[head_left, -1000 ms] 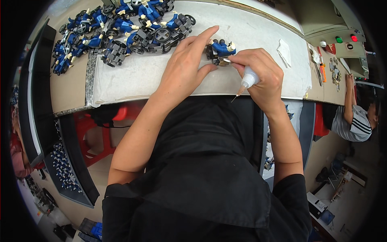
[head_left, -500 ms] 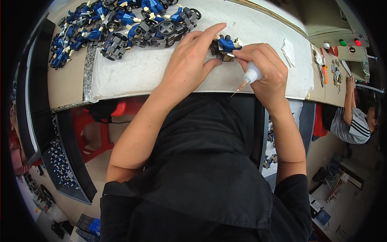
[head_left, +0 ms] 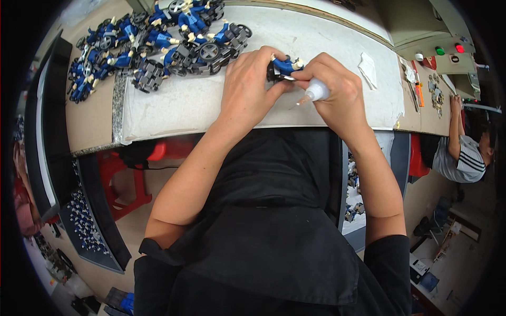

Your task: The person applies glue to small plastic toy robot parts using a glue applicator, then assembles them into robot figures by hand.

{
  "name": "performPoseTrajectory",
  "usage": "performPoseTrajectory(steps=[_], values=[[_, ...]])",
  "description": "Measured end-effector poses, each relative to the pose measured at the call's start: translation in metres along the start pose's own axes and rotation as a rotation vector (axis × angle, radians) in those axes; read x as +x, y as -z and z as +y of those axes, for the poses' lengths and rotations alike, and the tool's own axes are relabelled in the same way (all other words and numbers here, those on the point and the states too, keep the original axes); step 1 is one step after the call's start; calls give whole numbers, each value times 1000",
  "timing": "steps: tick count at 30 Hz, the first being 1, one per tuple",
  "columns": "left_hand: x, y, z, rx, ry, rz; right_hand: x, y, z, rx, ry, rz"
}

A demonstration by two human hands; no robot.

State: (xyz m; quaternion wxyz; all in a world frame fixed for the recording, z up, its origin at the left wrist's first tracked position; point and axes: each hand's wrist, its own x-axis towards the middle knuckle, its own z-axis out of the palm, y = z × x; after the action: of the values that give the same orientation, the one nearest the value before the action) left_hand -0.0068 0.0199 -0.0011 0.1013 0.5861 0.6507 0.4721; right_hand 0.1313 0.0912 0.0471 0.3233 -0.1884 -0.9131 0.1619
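Note:
My left hand [head_left: 247, 84] curls its fingers and thumb round the side of a small toy vehicle with a blue-clothed rider figure [head_left: 287, 65], on the white-covered table top. From the right, my right hand [head_left: 341, 89] grips a small white dropper bottle [head_left: 318, 90] with a thin needle tip pointing down and left, away from the toy. Its thumb and forefinger meet close to the rider, beside a small silvery piece [head_left: 288, 78] whose kind I cannot make out. My fingers hide much of the toy's lower part.
Many similar toy vehicles with blue riders [head_left: 179, 45] are heaped at the back left. A crumpled white tissue [head_left: 368, 71] and an orange-handled tool [head_left: 419, 95] lie to the right. Bins [head_left: 87, 221] stand below the table. Another person [head_left: 464, 155] sits at far right.
My left hand's raised fingers have come down and closed round the toy. My right hand with the bottle has shifted slightly left and stays close to the rider.

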Motion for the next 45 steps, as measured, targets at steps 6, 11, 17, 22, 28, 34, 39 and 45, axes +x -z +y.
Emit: performPoseTrajectory(steps=[6,11,17,22,28,34,39,45], values=[[3,0,5,11,-26,-47,-1,0,-3,-9,-39,17],[2,-3,-2,-20,-24,-53,-5,1,-3,-81,11,16],[14,25,22,-875,440,-349,-15,32,-12,145,-25,13],[3,31,49,-1114,579,-529,-29,37,-22,157,53,144],[-10,20,56,-1244,683,-572,-43,37,-25,110,-34,74],[-20,8,62,-1351,703,-523,-54,31,-20,27,-2,153],[-24,6,58,-1316,734,-602,-66,24,-16,17,24,182],[-31,11,58,-1264,695,-581,-78,20,-29,234,-251,203]])
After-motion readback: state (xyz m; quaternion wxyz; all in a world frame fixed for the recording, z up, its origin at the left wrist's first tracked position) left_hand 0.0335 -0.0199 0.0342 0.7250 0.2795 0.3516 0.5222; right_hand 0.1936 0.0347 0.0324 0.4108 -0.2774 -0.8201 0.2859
